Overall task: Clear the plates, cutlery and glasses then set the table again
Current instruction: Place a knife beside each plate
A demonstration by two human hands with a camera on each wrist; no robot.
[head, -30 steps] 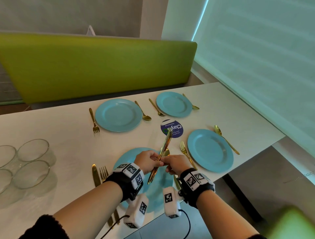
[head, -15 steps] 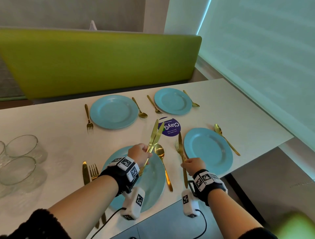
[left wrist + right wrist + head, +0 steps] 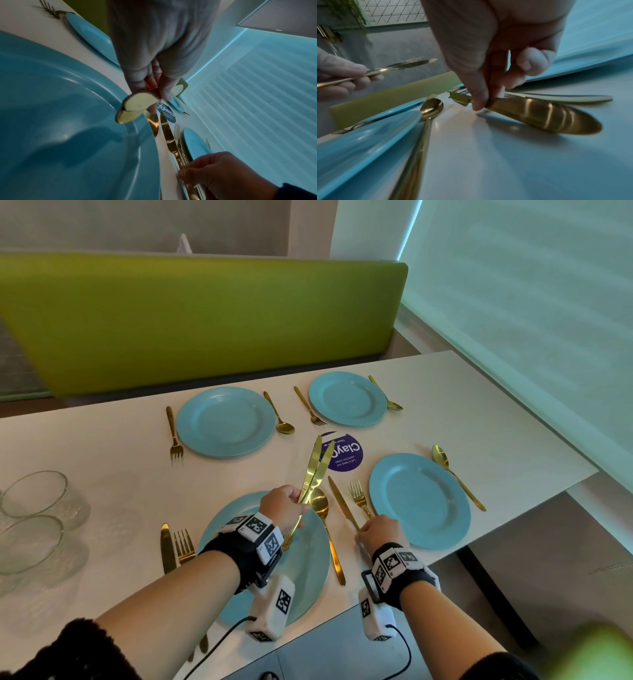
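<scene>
My left hand (image 3: pixel 287 505) grips two gold knives (image 3: pixel 317 467) by the handles, blades pointing up and away, over the near blue plate (image 3: pixel 308 559). Their handle ends (image 3: pixel 135 106) show in the left wrist view. My right hand (image 3: pixel 376 530) pinches the handle of a third gold knife (image 3: pixel 340 501), seen close in the right wrist view (image 3: pixel 539 115). That knife is low on the white table between a gold spoon (image 3: pixel 322 508) and a gold fork (image 3: pixel 358 494), left of the right blue plate (image 3: pixel 421 501).
Two more blue plates (image 3: pixel 224 422) (image 3: pixel 347 398) with gold forks and spoons sit at the far side. A knife (image 3: pixel 166 549) and fork (image 3: pixel 183 546) lie left of the near plate. Glass bowls (image 3: pixel 34 498) stand at the left. A green bench back runs behind; the table edge is near my wrists.
Both hands held the knife bundle a second ago. My right hand drew one knife away to the right and lowered it beside the right plate's fork. My left hand kept two knives.
</scene>
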